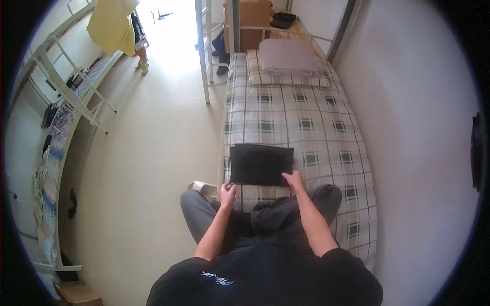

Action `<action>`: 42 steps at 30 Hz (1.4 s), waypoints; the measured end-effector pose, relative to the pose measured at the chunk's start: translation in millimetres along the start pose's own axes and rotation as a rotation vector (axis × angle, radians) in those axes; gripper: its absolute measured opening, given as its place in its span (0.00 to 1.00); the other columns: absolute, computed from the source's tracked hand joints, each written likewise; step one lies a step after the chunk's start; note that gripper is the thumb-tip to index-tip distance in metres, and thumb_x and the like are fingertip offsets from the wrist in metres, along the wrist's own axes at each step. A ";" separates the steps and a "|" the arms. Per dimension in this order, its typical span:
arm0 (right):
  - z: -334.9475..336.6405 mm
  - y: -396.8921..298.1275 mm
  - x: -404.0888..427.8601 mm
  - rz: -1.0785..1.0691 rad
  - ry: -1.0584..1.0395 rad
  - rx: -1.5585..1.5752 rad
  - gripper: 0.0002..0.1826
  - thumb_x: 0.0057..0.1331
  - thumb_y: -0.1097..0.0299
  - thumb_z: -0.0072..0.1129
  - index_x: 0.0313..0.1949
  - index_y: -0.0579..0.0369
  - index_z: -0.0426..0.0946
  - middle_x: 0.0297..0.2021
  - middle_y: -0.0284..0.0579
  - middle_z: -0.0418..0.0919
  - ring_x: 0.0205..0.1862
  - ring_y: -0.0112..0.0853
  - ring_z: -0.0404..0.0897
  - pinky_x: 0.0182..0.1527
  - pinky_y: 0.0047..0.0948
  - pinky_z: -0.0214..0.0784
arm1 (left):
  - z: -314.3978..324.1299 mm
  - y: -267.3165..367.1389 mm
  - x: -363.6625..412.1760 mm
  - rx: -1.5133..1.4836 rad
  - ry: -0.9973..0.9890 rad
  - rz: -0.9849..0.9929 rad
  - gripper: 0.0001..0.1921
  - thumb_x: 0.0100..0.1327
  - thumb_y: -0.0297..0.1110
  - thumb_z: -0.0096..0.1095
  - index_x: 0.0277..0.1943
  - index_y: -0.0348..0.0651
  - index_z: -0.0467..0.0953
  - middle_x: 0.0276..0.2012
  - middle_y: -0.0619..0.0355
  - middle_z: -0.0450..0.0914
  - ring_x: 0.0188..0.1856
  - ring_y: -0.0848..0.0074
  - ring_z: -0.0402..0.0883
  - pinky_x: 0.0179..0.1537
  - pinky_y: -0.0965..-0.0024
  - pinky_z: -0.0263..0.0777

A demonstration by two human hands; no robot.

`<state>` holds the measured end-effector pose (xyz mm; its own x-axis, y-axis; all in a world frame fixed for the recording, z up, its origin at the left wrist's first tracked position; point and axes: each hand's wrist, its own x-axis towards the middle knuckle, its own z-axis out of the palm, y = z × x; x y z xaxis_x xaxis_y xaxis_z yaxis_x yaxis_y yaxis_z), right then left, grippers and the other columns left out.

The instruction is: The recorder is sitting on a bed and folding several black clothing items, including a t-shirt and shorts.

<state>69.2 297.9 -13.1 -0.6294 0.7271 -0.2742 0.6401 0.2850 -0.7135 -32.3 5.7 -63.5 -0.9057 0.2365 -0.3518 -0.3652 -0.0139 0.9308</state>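
A flat black rectangle, apparently folded cloth, lies over the plaid bed sheet in front of my crossed legs. My left hand pinches it at its near left corner. At the near right corner, my right hand grips the edge, with the thumb on top and the other fingers hidden underneath. Along the far edge a second layer shows slightly offset.
A folded mauve quilt rests on a plaid pillow at the bed's far end. White wall borders the right. Left are a pale slipper, tiled floor, bunk ladder and a person holding yellow cloth.
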 end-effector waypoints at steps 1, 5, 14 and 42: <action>1.8 -25.9 -14.1 -0.036 -0.022 -0.016 0.24 0.46 0.54 0.62 0.36 0.61 0.78 0.35 0.56 0.79 0.40 0.47 0.79 0.42 0.39 0.69 | -1.8 14.0 -14.0 0.151 0.035 -0.012 0.28 0.54 0.31 0.64 0.55 0.31 0.61 0.42 0.47 0.76 0.41 0.70 0.76 0.43 0.70 0.70; 16.7 -12.2 -20.6 0.164 -0.005 0.301 0.22 0.47 0.59 0.59 0.33 0.69 0.77 0.31 0.53 0.80 0.35 0.38 0.79 0.39 0.36 0.69 | 35.8 65.2 -77.1 0.978 0.092 0.781 0.40 0.44 0.27 0.64 0.62 0.37 0.54 0.60 0.41 0.57 0.63 0.53 0.55 0.62 0.55 0.50; 35.8 -10.2 -164.0 0.525 -0.266 1.249 0.14 0.61 0.63 0.54 0.45 0.51 0.72 0.41 0.38 0.75 0.43 0.33 0.75 0.41 0.37 0.72 | 72.0 29.3 -95.3 0.938 -0.312 0.890 0.28 0.47 0.24 0.56 0.55 0.49 0.70 0.58 0.58 0.69 0.63 0.67 0.62 0.64 0.54 0.46; 12.6 27.0 -38.9 0.098 0.129 0.010 0.33 0.54 0.51 0.61 0.45 0.72 0.70 0.44 0.63 0.75 0.49 0.49 0.73 0.50 0.40 0.64 | 110.5 47.0 20.0 -0.712 -0.484 -0.285 0.28 0.68 0.49 0.40 0.64 0.42 0.55 0.61 0.52 0.65 0.62 0.67 0.62 0.61 0.64 0.55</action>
<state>105.4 269.4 -29.8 -0.5021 0.8254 -0.2579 0.6909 0.2035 -0.6938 -43.8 117.1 -15.9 -0.6299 0.7034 -0.3293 -0.7539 -0.4519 0.4769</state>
